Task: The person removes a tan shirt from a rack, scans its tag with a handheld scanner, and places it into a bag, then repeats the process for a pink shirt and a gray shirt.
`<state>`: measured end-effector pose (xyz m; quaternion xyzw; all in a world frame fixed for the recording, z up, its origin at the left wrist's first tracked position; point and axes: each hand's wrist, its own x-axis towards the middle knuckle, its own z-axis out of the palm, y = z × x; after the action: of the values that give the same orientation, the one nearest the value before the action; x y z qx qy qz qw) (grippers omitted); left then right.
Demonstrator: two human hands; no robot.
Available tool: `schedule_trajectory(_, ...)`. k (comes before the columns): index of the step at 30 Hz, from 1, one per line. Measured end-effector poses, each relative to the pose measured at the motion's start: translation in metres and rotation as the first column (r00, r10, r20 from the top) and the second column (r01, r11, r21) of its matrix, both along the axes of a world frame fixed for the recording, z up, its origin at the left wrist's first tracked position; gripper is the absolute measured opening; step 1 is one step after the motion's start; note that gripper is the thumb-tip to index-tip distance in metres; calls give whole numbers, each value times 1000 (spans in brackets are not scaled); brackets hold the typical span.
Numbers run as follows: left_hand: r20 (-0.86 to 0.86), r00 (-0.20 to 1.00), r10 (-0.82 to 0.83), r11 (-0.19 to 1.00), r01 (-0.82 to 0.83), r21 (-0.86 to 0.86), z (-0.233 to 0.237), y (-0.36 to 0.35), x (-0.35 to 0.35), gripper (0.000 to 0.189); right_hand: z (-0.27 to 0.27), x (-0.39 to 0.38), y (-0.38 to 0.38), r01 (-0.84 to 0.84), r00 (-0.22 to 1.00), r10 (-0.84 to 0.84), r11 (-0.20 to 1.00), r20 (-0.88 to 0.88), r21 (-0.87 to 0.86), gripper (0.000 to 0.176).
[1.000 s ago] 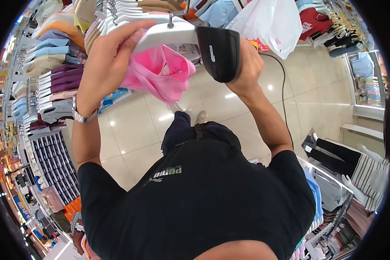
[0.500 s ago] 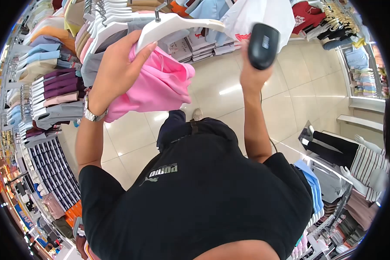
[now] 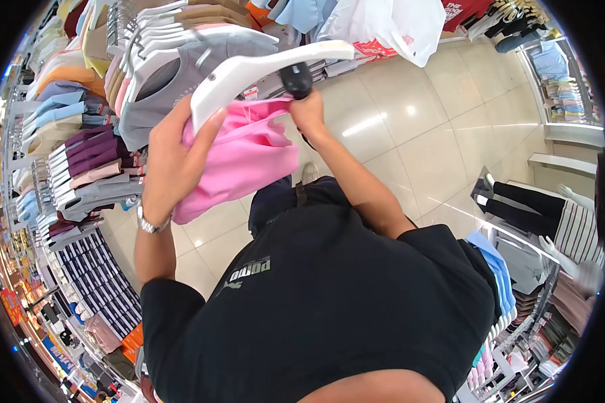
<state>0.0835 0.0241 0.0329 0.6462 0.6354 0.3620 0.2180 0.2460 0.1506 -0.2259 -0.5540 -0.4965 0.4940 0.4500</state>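
My left hand [image 3: 175, 158] grips the left end of a white plastic hanger [image 3: 262, 67] that carries a pink garment [image 3: 238, 158]. The garment hangs bunched below the hanger, in front of my chest. My right hand [image 3: 307, 111] holds a black handheld scanner [image 3: 296, 79] right at the garment's top edge, under the hanger bar. Only the scanner's dark head shows behind the hanger. A metal watch [image 3: 148, 224] sits on my left wrist.
A rack of hung shirts on white hangers [image 3: 161, 40] stands at upper left, with folded shirts stacked on shelves [image 3: 81, 168] below it. A white plastic bag [image 3: 390, 23] hangs at the top. A mannequin [image 3: 551, 228] stands at right on glossy tile floor [image 3: 417, 134].
My right hand came down from its raised position and brought the scanner in against the pink garment under the hanger. The hanger and garment shifted lower and leftward with my left hand.
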Motion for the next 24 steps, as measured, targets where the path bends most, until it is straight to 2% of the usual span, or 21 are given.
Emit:
schedule_trajectory(2, -19, 1000, 20, 997, -21, -79, -2, -14, -23, 30, 25, 20, 9, -2, 1000, -2, 989, -27, -150, 18)
schedule_trajectory(3, -27, 999, 26, 992, -29, -126, -5, -21, -36, 30, 24, 27, 16, 46, 993, -49, 998, -108, -32, 19)
schedule_trajectory(5, -48, 998, 28, 982, -37, -186, -25, -34, -61, 29, 21, 51, 31, -81, 997, 80, 992, -8, -96, 23)
schedule_trajectory(6, -60, 998, 29, 977, -41, -211, -35, -38, -70, 29, 8, 58, 37, -148, 989, 148, 989, -17, 19, 28)
schedule_trajectory(9, -114, 991, 65, 979, -85, -184, -56, -46, -80, 28, 32, 65, 34, -263, 959, 267, 963, 98, -59, 30)
schedule_trajectory(12, -218, 968, 125, 974, -162, -161, -66, -51, -86, 27, 65, 66, 28, -308, 936, 337, 924, 101, -225, 33)
schedule_trajectory(15, -244, 961, 134, 976, -170, -135, -81, -55, -86, 25, 62, 66, 31, -407, 879, 447, 885, 166, -226, 36)
schedule_trajectory(18, -220, 974, 62, 994, -79, -71, -90, -50, -72, 24, 65, 57, 20, -541, 838, 545, 837, 37, -80, 47)
schedule_trajectory(21, -192, 980, 47, 997, -59, -56, -86, -38, -57, 23, 132, 51, 4, -662, 747, 654, 748, 118, 45, 63)
schedule_trajectory(22, -210, 976, 57, 998, -54, 20, -88, -35, -58, 23, 137, 54, 8, -694, 717, 675, 715, 174, 87, 69)
schedule_trajectory(24, -158, 986, 58, 998, -58, 4, -86, -33, -62, 23, 150, 59, 13, -680, 733, 673, 717, 100, 152, 66)
